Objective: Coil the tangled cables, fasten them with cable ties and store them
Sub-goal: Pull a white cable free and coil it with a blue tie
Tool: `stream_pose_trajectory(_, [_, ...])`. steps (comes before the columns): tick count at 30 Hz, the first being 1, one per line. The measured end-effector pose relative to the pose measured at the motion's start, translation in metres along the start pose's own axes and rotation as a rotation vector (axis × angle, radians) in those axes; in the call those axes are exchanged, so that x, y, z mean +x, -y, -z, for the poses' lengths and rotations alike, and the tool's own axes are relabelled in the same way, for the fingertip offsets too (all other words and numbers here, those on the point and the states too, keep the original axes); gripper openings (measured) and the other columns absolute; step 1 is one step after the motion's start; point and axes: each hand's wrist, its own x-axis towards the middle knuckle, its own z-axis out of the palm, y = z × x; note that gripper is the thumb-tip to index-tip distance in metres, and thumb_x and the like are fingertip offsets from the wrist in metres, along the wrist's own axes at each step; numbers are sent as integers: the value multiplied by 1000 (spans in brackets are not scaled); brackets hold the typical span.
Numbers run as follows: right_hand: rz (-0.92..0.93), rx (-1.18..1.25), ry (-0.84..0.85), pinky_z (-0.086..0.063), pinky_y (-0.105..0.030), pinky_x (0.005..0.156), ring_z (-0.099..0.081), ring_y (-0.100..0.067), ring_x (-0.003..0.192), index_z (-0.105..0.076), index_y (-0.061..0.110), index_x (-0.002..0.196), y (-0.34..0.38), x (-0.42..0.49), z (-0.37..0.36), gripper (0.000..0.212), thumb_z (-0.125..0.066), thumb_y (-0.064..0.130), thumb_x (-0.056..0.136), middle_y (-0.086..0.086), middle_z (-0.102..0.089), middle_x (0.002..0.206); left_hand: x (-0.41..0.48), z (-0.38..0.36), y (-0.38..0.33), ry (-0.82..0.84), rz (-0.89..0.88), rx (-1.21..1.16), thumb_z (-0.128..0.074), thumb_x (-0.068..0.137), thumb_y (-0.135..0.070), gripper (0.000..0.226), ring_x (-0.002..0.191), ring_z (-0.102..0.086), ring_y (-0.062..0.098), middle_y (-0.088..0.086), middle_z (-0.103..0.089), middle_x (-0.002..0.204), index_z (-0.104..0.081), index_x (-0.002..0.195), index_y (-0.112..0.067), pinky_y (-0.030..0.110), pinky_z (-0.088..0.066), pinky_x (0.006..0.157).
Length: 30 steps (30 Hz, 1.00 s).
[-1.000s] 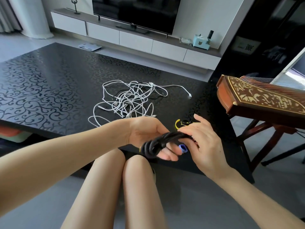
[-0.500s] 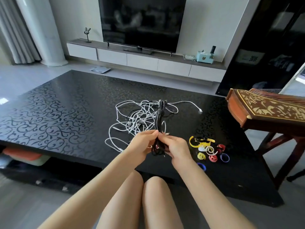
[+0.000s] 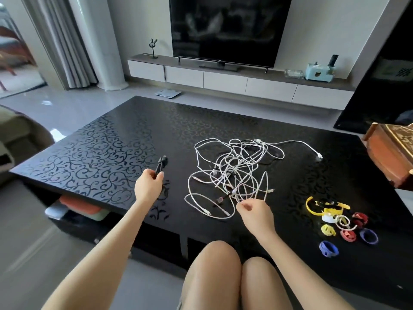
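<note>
My left hand (image 3: pixel 148 185) pinches the near end of a coiled black cable bundle (image 3: pixel 161 164), which points away from me just above the black patterned table (image 3: pixel 89 153). Right of it lies a tangle of white cables (image 3: pixel 234 173) spread over the table's middle. My right hand (image 3: pixel 254 212) hovers at the tangle's near edge with fingers loosely curled and nothing in them. A cluster of coloured cable ties (image 3: pixel 342 222) in yellow, white, red and blue lies on the table to the right.
A carved wooden instrument (image 3: pixel 391 151) stands beyond the table's right edge. A TV (image 3: pixel 225 30) on a low white cabinet (image 3: pixel 223 77) lines the far wall. A storage bin (image 3: pixel 76 209) sits under the table at left. My knees are below the near edge.
Both hands held the black bundle in front of me. Now my left hand has carried it out to the left, and my right hand has let go and sits by the white tangle.
</note>
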Motion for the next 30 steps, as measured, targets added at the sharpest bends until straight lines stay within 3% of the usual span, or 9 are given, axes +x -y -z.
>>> stream_pose_trajectory(3, [67, -125, -28, -40, -24, 69, -63, -17, 90, -71, 15, 99, 3, 11, -14, 18, -59, 23, 91, 3, -71, 93, 25, 6, 18, -56, -39, 144, -52, 96, -30, 30, 95, -58, 35, 15, -64, 98, -53, 106, -2, 38, -41, 78])
stream_pose_trajectory(8, [293, -328, -13, -38, -29, 93, -57, -20, 108, -61, 18, 125, 1, 27, -35, 38, -59, 36, 91, 0, -66, 115, 58, 12, 40, 18, -81, 447, -47, 98, -34, 35, 102, -53, 38, 20, -62, 106, -52, 113, -2, 42, -44, 84])
stream_pose_trajectory(12, [350, -623, 38, -35, -28, 95, -51, -18, 108, -60, 29, 123, 1, 36, -52, 38, -53, 49, 90, 3, -59, 117, 68, 14, 32, -23, -14, 687, -45, 97, -42, 46, 116, -46, 39, 22, -54, 122, -50, 120, -3, 45, -37, 95])
stream_pose_trajectory(14, [350, -659, 70, -36, -29, 92, -51, -19, 107, -65, 28, 115, 1, 38, -58, 30, -53, 44, 92, 2, -61, 112, 58, 9, 21, -131, -118, 666, -50, 95, -37, 43, 114, -47, 40, 24, -54, 121, -52, 118, -1, 45, -37, 92])
stream_pose_trajectory(17, [238, -446, 70, -41, -27, 78, -59, -18, 98, -71, 22, 103, -2, 41, -60, 22, -57, 35, 93, 2, -69, 101, 31, -6, -1, -95, -376, 484, -53, 94, -31, 31, 102, -54, 38, 19, -61, 110, -63, 110, -6, 42, -40, 84])
stream_pose_trajectory(19, [107, -198, 37, -39, -25, 69, -62, -17, 86, -74, 18, 97, -2, 44, -51, 18, -62, 30, 90, 3, -71, 87, 9, -19, -15, 94, -456, 298, -51, 95, -33, 29, 96, -58, 33, 12, -66, 102, -68, 102, -10, 36, -42, 80])
stream_pose_trajectory(22, [1, 167, 36, -40, -26, 62, -55, -16, 62, -74, 11, 83, 5, 51, -24, 12, -67, 21, 87, 3, -62, 62, -21, -38, -37, 398, -441, 137, -50, 95, -38, 30, 102, -60, 19, -1, -67, 108, -65, 110, -16, 27, -42, 83])
stream_pose_trajectory(26, [69, 419, -37, -47, -21, 49, -54, -8, 49, -72, 15, 71, 33, 58, 35, 15, -68, 11, 86, 4, -59, 50, -47, -57, -70, 622, -389, -83, -60, 90, -37, 35, 110, -59, 12, -6, -63, 118, -59, 121, -20, 30, -45, 97])
stream_pose_trajectory(30, [202, 540, -152, -54, -22, 55, -57, -7, 50, -70, 21, 70, 76, 59, 101, 18, -69, 11, 86, 4, -62, 52, -68, -67, -119, 710, -364, -270, -64, 89, -31, 36, 102, -59, 11, -10, -60, 112, -57, 123, -21, 30, -48, 87])
